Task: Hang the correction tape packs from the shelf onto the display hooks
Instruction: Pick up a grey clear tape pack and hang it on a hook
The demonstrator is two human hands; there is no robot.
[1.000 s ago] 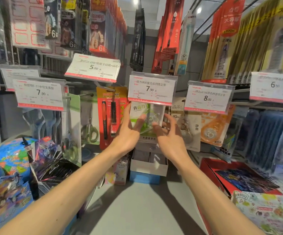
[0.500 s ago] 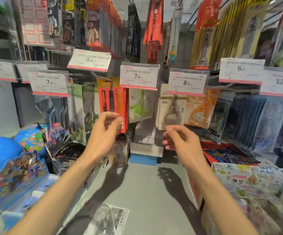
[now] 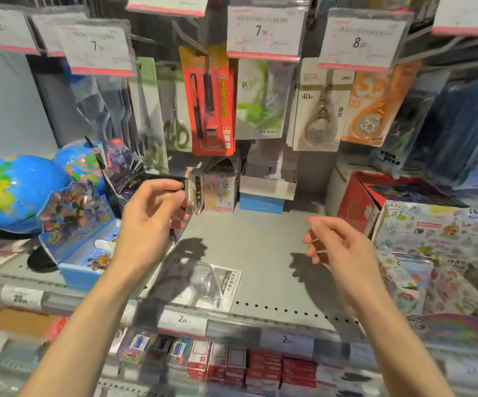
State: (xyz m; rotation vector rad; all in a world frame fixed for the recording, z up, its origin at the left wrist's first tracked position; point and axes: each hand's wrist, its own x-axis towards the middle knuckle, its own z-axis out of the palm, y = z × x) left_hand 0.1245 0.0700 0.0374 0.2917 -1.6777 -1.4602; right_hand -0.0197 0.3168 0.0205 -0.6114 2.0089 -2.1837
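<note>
One correction tape pack (image 3: pixel 213 285), clear blister on a white card, lies flat on the grey shelf (image 3: pixel 263 242) near its front edge. A green correction tape pack (image 3: pixel 260 101) hangs on the hook under the 7.90 price tag (image 3: pixel 265 30). To its right hang a white 40m pack (image 3: pixel 319 110) and an orange pack (image 3: pixel 375 107). My left hand (image 3: pixel 152 222) hovers above the shelf with fingers loosely curled and holds nothing. My right hand (image 3: pixel 343 253) floats to the right of the lying pack, also loose and empty.
Globes (image 3: pixel 17 193) and a blue card box (image 3: pixel 83 253) crowd the shelf's left side. A red box (image 3: pixel 358 202) and sticker packs (image 3: pixel 438 233) fill the right. Small boxes (image 3: pixel 265 193) stand at the back. Scissors and a red pen pack (image 3: pixel 210 104) hang on the left hooks.
Both hands let go of the green pack, which stays on its hook. They dropped down and back over the shelf, and my view tilted downward.
</note>
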